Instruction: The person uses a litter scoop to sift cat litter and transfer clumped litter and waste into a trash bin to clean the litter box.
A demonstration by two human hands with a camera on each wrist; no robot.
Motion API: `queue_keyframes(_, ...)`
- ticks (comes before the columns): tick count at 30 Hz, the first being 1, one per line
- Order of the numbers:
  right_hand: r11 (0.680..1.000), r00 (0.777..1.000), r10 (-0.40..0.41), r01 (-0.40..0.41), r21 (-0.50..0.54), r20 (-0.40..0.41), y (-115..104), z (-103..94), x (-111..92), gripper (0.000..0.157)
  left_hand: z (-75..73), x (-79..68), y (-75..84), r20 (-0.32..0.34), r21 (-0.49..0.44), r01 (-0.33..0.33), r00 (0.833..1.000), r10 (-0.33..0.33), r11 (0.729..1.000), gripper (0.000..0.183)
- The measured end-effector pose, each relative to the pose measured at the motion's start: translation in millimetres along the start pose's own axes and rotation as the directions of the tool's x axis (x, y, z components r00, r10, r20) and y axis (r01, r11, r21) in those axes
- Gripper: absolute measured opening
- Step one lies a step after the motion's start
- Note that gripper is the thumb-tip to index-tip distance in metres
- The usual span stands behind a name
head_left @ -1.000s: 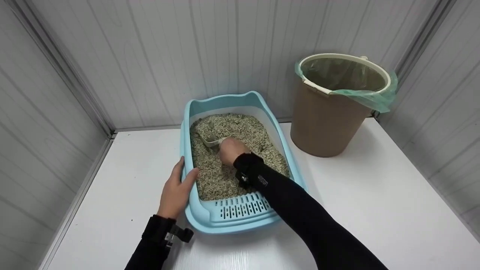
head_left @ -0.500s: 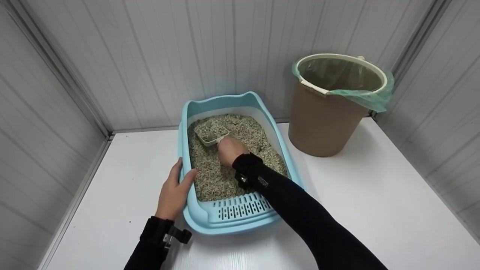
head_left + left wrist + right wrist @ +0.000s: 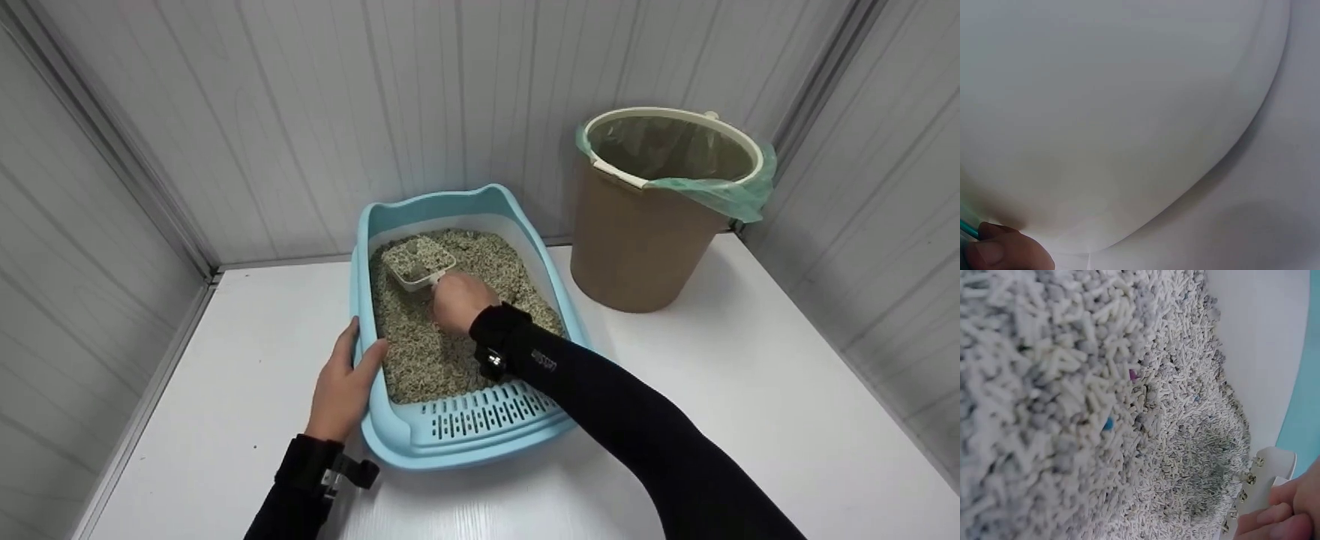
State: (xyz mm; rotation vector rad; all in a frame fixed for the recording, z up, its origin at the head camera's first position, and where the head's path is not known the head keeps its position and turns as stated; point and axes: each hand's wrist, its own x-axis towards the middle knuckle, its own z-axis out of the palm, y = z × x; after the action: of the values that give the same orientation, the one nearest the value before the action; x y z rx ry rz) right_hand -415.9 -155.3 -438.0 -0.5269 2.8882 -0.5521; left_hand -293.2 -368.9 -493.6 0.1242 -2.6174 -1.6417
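The left hand (image 3: 341,390) grips with thumb (image 3: 372,358) spread; the right hand (image 3: 463,302), seen mostly from behind, seems tightly curled.

Illegible lettering (image 3: 544,361) on right sleeve (image 3: 630,409)

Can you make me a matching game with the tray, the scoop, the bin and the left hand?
Things:
1. Tray
2. Scoop
3. Bin
4. Left hand

Clues:
A. Brown, with a green bag over its rim
B. Has its thumb on the blue rim
C. Light blue, with little slots at the near end
D. Loaded with pellets and held by the right hand

Right pairs: 1-C, 2-D, 3-A, 4-B
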Motion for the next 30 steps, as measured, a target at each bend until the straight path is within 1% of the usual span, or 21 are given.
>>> queue_keyframes(5,0.996,0.997,-0.073,0.072,-0.054,-0.010,0,-7.2,-10,0.051,-2.1,-1.9,-1.2,-0.003,-0.009,0.005,1.000,-0.005,1.000,0.092)
queue_keyframes(6,0.993,0.996,-0.092,0.091,-0.079,-0.010,-1,-8.6,-12,0.053,-2.0,-2.2,-1.5,-0.001,-0.014,0.006,1.000,-0.006,1.000,0.092)
queue_keyframes(10,0.987,0.992,-0.123,0.121,-0.110,-0.012,-1,-14.2,-21,0.056,-0.4,-2.6,-1.8,0.007,-0.025,0.006,1.000,-0.006,1.000,0.093)
queue_keyframes(12,0.985,0.992,-0.122,0.119,-0.122,-0.019,-2,-17.0,-24,0.056,0.4,-2.2,-1.3,0.007,-0.027,0.004,1.000,-0.004,1.000,0.093)
queue_keyframes(16,0.994,0.997,-0.078,0.076,-0.074,-0.021,-1,-20.9,-28,0.051,1.4,-1.0,0.7,0.000,-0.024,-0.002,1.000,0.002,1.000,0.091)
queue_keyframes(18,0.996,0.998,-0.059,0.058,-0.068,-0.017,-1,-21.4,-29,0.047,1.9,-0.7,1.1,-0.005,-0.017,-0.003,1.000,0.002,1.000,0.091)
queue_keyframes(20,0.996,0.999,-0.054,0.053,-0.066,-0.010,1,-22.2,-30,0.046,2.3,-0.8,1.8,-0.008,-0.009,0.001,1.000,-0.001,1.000,0.091)
queue_keyframes(25,0.987,0.994,-0.110,0.107,-0.123,-0.017,6,-26.3,-34,0.054,2.3,-1.3,2.2,-0.005,-0.001,0.006,1.000,-0.006,1.000,0.092)
queue_keyframes(30,0.987,0.990,-0.129,0.123,-0.106,-0.054,11,-28.5,-35,0.055,1.5,-1.8,1.6,0.002,-0.009,-0.003,1.000,0.003,1.000,0.093)
